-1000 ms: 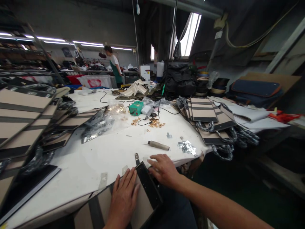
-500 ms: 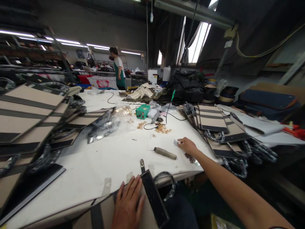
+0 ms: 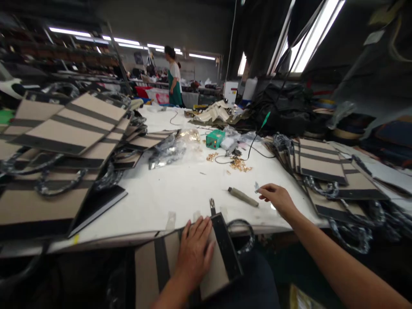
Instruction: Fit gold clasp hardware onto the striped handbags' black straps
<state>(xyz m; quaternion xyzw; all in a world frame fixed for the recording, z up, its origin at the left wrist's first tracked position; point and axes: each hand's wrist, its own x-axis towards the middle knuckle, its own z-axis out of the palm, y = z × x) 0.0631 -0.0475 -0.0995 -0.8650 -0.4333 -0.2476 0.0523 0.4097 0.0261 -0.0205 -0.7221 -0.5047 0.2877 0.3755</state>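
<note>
My left hand (image 3: 195, 251) lies flat, fingers stretched, on a beige bag with dark stripes (image 3: 144, 268) at the table's front edge. A short dark strap with a metal end (image 3: 212, 207) sticks out from the bag's black side, and a plastic-wrapped handle (image 3: 248, 240) curves out at its right. Over the table at right, my right hand (image 3: 278, 198) pinches a small bit of clear plastic (image 3: 256, 186) between its fingertips. Just left of that hand lies a tool with a thick grey-green handle and a thin point (image 3: 243, 197).
Striped bags are piled at left (image 3: 74, 120) and right (image 3: 322, 161). Behind the tool lie small gold metal pieces (image 3: 241, 165), a green box with a cord (image 3: 215, 139) and crumpled clear plastic (image 3: 169, 152). A person in a green apron (image 3: 174, 83) stands far back.
The view has swung left, so things sit further right. My right hand has lifted slightly off the tabletop with the plastic bit. My left hand stays flat on the bag.
</note>
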